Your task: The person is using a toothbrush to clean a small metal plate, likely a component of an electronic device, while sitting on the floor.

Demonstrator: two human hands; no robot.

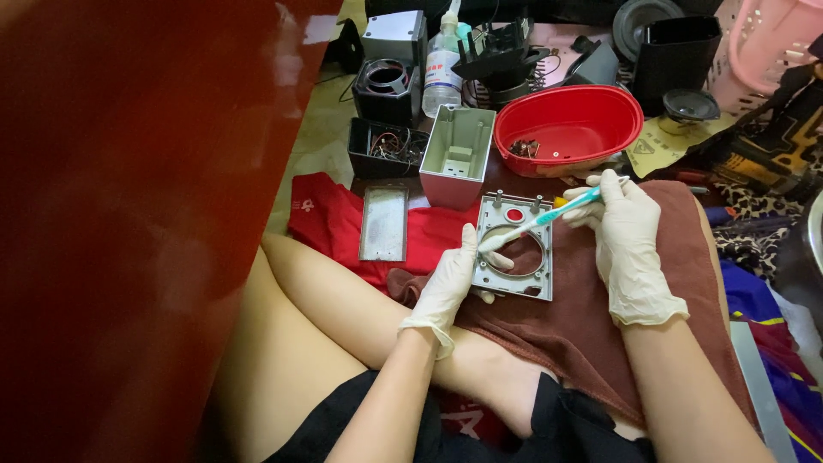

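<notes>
I am holding a grey plastic panel (514,249) with a round opening in it, resting on the brown towel (600,326) spread over my lap. My left hand (450,283), in a white glove, is gripping the panel's left edge, thumb lying over the front face near the ring and the other fingers curled behind it, so they are clamped on the panel. My right hand (626,240), also gloved, is closing its fingers around the handle of a white and teal toothbrush (549,216), pinching it near the far end. The brush is slanting down to the left, and its head is touching the panel at the upper left rim of the round opening, just above my left thumb. A red cloth (343,223) is lying under the towel's left side, with a flat grey metal plate (383,223) on it. Beyond the panel are sitting a grey box shell (457,154) and a red oval tub (570,129).
</notes>
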